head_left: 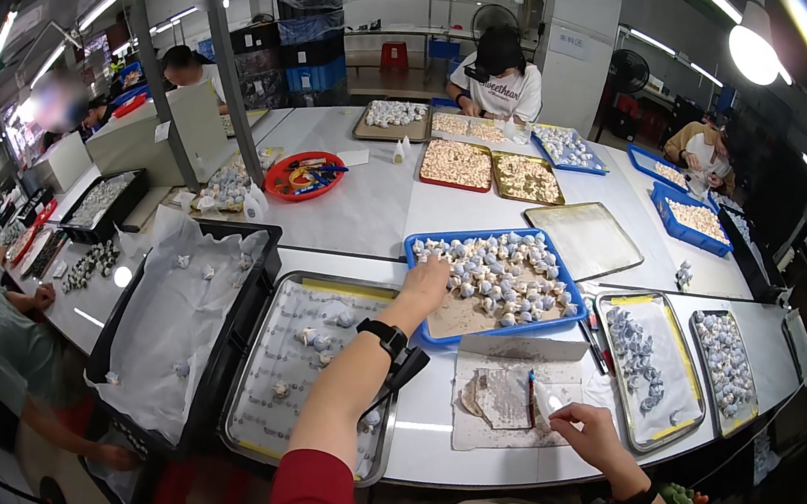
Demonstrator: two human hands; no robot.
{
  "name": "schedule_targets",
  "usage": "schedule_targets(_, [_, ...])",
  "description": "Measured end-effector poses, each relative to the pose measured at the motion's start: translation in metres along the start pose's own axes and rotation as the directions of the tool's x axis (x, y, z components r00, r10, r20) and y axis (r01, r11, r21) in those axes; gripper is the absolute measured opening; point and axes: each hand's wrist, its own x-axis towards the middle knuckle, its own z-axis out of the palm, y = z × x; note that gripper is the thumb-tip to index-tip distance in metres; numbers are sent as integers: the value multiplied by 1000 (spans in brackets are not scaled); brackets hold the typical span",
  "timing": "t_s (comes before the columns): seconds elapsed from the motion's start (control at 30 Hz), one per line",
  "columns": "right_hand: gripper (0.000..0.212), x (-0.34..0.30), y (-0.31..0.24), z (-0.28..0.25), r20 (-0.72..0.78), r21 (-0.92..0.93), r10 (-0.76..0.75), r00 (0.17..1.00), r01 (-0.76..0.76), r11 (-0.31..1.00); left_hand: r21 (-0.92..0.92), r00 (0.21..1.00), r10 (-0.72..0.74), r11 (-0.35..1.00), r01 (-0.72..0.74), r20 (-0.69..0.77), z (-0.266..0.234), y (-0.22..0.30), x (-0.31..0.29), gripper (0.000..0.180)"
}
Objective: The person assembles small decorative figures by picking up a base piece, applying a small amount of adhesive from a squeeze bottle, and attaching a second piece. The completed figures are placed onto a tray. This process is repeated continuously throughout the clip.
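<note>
My left hand (pixel 429 277) reaches over the left side of a blue tray (pixel 572 318) that holds many small grey-and-white figurines (pixel 514 271). Its fingers curl down among the figurines, and whatever lies between the fingertips is hidden. Near the table's front edge, my right hand (pixel 588 431) is closed on a small translucent white squeeze bottle (pixel 551 401). Under that bottle lies an opened piece of cardboard (pixel 476 437) with a stained pad (pixel 503 400) and a thin dark brush-like stick (pixel 532 399) on it.
Left of me are a metal tray (pixel 257 375) with a few figurines and a deep black crate (pixel 258 285) lined with white sheet. On the right stand two trays of grey pieces (pixel 637 361) (pixel 726 372). A red basin (pixel 281 182) holds tools. Across the table a person (pixel 500 78) works.
</note>
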Motion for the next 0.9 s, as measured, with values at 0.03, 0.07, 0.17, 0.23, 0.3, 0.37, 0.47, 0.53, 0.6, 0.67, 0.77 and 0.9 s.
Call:
schedule_targets(0.03, [10,1,5,-3,-5,-3,-12,1000,12,1000,18,1000,-1,1000,1,-6,4,3,0,32])
schedule_targets(0.07, [10,3,11,-7,-10,-7,-25,1000,25,1000,36,1000,-2,999,3,-12,7,6,-2,33])
schedule_targets(0.17, [11,11,30,-13,-134,-9,-102,986,101,995,-9,998,17,1000,-18,-61,10,14,-11,26])
schedule_targets(0.23, [17,17,46,-15,-186,-44,-156,970,150,988,-19,992,-49,999,47,-119,14,20,-15,22])
schedule_targets(0.3, [22,22,51,-16,-231,-113,-221,947,200,973,-83,987,-74,995,62,-145,1,28,-24,21])
schedule_targets(0.37, [31,19,60,-18,-154,-143,-198,968,176,974,-180,970,-101,982,61,-220,-6,40,-39,21])
schedule_targets(0.47, [34,14,80,-15,9,-29,-108,994,108,994,-582,982,-168,808,86,-87,-28,85,-73,26])
schedule_targets(0.53, [39,10,87,-16,15,12,-109,994,109,994,-937,975,-191,305,169,113,-35,118,-109,31])
schedule_targets(0.6, [43,8,84,-16,38,24,-106,994,105,994,-945,942,-144,79,316,303,-41,140,-143,34])
schedule_targets(0.67, [47,8,72,-13,48,-36,-137,989,139,990,-898,896,-66,-19,439,440,-43,155,-165,35])
schedule_targets(0.77, [52,10,63,-6,23,-111,-123,992,124,986,-809,830,61,-192,555,555,-23,169,-179,30])
schedule_targets(0.9, [51,15,63,-6,51,-131,-16,999,22,991,-840,862,130,-197,506,489,-6,189,-193,30])
